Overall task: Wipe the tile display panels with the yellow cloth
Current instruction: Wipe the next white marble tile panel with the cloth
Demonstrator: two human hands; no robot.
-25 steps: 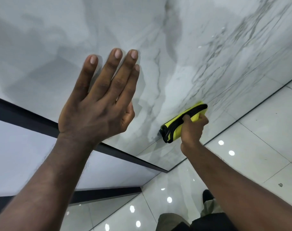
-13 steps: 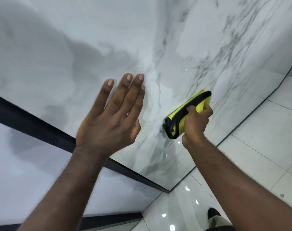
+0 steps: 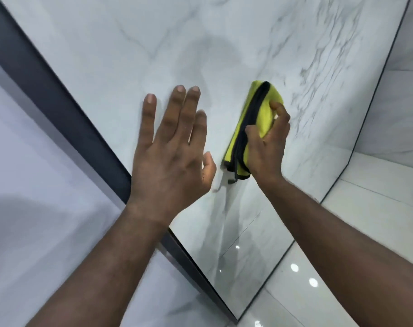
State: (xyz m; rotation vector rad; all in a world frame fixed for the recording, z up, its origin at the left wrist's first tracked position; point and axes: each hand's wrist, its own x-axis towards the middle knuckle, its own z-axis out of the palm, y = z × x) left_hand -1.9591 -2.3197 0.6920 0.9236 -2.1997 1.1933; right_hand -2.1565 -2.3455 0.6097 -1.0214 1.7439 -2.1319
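Lilac-grey and plain, one panel (image 3: 35, 185) fills the left of what I see from here, with a dark frame (image 3: 66, 114) running slantwise along its edge. Past the frame comes the marble panel (image 3: 177, 43), white with grey veins and glossy enough to throw back the ceiling lights low down.

The left hand (image 3: 172, 156) is held up in front of the marble, back towards me, fingers straight and a little spread, holding nothing. I cannot tell whether the palm is leaning on the tile or just short of it.

Just to its right is the cloth (image 3: 264, 114), yellow with a black edge, folded into a thick pad and laid flat against the marble, about mid-panel. The right hand (image 3: 266, 147) grips its lower half, thumb across the black edge and fingers curled over the yellow.

The cloth looks soft, light and limp, so I'd guess it would flop open if pinched by a corner. Holding it across the fold, as here, looks like the right place. It should slide easily on such a slick face, so the pressure has to come from the hand. The tile itself looks hard and stiff but probably brittle, best not knocked.

Far right, the glossy floor (image 3: 377, 220) meets the panel's foot.
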